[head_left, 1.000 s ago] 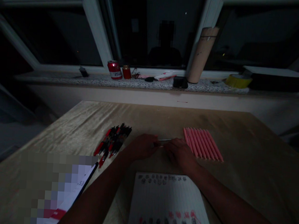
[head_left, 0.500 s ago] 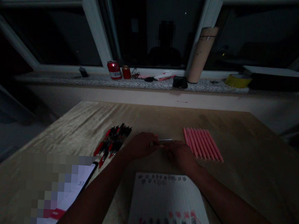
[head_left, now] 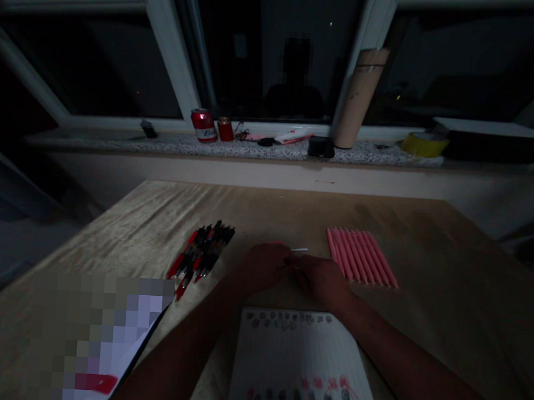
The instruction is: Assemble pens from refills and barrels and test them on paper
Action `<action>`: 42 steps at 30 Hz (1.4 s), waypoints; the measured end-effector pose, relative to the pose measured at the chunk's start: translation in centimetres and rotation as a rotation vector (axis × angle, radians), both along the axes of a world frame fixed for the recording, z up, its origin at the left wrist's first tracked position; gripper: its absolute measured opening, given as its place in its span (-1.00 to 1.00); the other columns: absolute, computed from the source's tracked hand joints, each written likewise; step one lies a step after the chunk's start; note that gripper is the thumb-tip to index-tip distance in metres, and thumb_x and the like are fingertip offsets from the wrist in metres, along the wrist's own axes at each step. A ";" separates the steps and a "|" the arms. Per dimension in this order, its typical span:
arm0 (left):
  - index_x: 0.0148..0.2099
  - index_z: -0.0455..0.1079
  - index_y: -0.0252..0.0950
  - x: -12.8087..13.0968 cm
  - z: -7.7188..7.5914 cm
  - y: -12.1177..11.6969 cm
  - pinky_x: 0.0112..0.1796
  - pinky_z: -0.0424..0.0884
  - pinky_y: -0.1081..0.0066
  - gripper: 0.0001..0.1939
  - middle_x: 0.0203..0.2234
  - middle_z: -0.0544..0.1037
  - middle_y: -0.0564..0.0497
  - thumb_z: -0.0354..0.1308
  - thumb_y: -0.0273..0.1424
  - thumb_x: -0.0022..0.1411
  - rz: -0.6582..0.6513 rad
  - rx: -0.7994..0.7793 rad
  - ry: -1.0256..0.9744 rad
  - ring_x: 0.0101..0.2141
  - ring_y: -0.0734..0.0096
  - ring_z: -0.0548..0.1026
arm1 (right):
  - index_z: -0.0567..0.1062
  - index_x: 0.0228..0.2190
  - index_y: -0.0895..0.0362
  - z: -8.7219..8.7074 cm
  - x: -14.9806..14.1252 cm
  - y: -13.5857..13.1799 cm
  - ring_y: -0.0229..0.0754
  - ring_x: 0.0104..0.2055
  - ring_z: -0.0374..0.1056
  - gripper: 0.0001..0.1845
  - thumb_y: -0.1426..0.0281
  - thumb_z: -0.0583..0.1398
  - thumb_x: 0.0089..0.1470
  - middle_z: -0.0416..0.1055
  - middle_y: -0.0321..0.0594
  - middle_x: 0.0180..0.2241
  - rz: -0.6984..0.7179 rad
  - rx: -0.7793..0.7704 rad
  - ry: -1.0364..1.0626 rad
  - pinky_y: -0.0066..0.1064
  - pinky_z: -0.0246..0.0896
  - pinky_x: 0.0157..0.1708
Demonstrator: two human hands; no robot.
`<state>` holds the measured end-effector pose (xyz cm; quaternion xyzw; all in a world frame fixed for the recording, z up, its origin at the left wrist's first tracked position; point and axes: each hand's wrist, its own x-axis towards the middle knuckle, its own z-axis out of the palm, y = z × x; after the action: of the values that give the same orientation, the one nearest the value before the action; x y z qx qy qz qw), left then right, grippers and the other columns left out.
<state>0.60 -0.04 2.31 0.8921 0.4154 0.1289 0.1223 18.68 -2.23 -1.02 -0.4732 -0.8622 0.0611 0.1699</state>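
Note:
My left hand [head_left: 267,265] and my right hand [head_left: 320,277] meet over the middle of the table, fingertips together. Both have their fingers closed; whatever small thing lies between them is hidden by the fingers and the dim light. Just beyond, a thin white stick [head_left: 300,249] shows on the table, its left part behind my left hand. To the left is a pile of red and black pens [head_left: 205,250]. Right of my right hand, several pink pencil-like sticks [head_left: 362,257] lie side by side in a neat row.
An open lined notebook [head_left: 298,353] with dark and red marks lies nearest me, between my forearms. A phone-like device [head_left: 143,337], partly blurred out, is at left. On the granite sill [head_left: 171,143] stand a red can [head_left: 203,125], a cardboard tube [head_left: 361,100] and yellow tape [head_left: 425,145].
My left hand has shifted slightly right, closing the gap to my right hand and covering more of the white stick. A small reddish thing seen between the fingers earlier is now hidden.

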 end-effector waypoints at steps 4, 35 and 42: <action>-0.22 0.39 -0.24 0.1 0.2 0.0 -0.27 0.32 0.45 -0.87 -0.34 0.53 0.05 0.07 -0.37 0.18 0.017 -0.032 -0.061 -0.32 0.39 0.47 | 0.43 -0.04 0.06 0.2 -0.1 -0.1 -0.17 -0.29 0.44 -0.67 0.37 0.05 0.17 0.52 -0.18 -0.23 -0.024 -0.015 0.006 -0.41 0.22 -0.34; -0.02 0.33 -0.34 -1.3 -2.6 2.0 -0.11 0.26 0.29 -0.73 -0.21 0.40 -0.12 -0.10 -0.43 0.31 0.192 0.251 0.193 -0.14 0.27 0.36 | 0.44 -0.26 0.17 -0.1 -0.3 0.2 -0.17 -0.26 0.34 -0.72 0.35 -0.03 0.22 0.44 -0.15 -0.30 -0.128 0.029 0.208 -0.38 0.18 -0.25; -0.23 0.38 -0.32 -2.2 1.5 1.9 -0.27 0.30 0.44 -0.82 -0.34 0.50 -0.01 -0.01 -0.36 0.28 0.124 0.059 -0.094 -0.32 0.40 0.44 | 0.43 -0.22 0.16 -0.4 -0.2 0.4 -0.15 -0.24 0.36 -0.68 0.35 -0.09 0.25 0.45 -0.15 -0.27 -0.193 0.028 0.108 -0.38 0.16 -0.25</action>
<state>-1.61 1.89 3.85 0.8609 0.4596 0.1903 0.1071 18.52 -1.85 -1.43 -0.5477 -0.8030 0.0578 0.2278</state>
